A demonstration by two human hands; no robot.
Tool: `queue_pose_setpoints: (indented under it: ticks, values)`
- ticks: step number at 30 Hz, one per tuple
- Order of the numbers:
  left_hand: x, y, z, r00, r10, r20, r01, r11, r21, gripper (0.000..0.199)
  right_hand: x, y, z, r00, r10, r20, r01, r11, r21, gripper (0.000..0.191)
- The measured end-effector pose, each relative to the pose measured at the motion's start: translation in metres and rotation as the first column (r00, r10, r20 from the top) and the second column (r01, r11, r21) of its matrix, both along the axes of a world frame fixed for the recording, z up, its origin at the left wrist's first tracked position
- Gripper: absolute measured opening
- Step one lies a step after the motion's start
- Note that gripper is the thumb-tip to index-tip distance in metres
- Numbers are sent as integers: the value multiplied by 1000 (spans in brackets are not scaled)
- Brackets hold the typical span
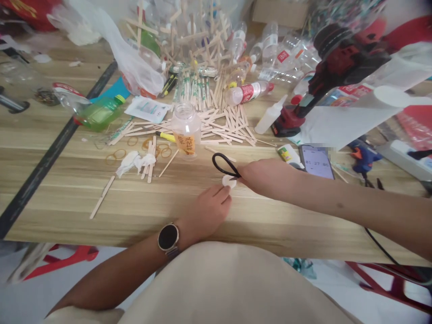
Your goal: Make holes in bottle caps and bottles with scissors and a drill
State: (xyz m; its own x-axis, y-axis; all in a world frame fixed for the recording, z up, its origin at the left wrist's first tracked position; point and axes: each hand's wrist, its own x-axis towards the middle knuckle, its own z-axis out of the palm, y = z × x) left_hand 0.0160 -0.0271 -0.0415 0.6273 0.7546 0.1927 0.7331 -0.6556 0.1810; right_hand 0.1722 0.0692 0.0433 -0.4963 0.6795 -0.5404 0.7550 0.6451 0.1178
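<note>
White disc [228, 181] being pinched by left hand [211, 209] | black-looped tool [236, 174] clasped in right hand [258, 175], loop slanted far-left (working end unclear) | disc held just left of right grip

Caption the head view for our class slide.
Left hand touches a white disc, right hand grips a black loop, near a jar and scattered sticks.

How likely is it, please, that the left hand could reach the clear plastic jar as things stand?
Probably yes: nothing visible stands between the left hand and the clear plastic jar, though that hand touches a white disc.
</note>
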Motion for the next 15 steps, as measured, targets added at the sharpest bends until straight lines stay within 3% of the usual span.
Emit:
queue_pose_setpoints:
  ticks: [5,15]
  values:
    - [1,-1,-7,997,-25,-67,29,998,54,24,-4,-1,0,999,20,39,-20,1000,13,18]
    - [4,3,-2,987,-22,-161,19,1000,-23,29,-5,-1,-3,997,55,62,-57,998,30,22]
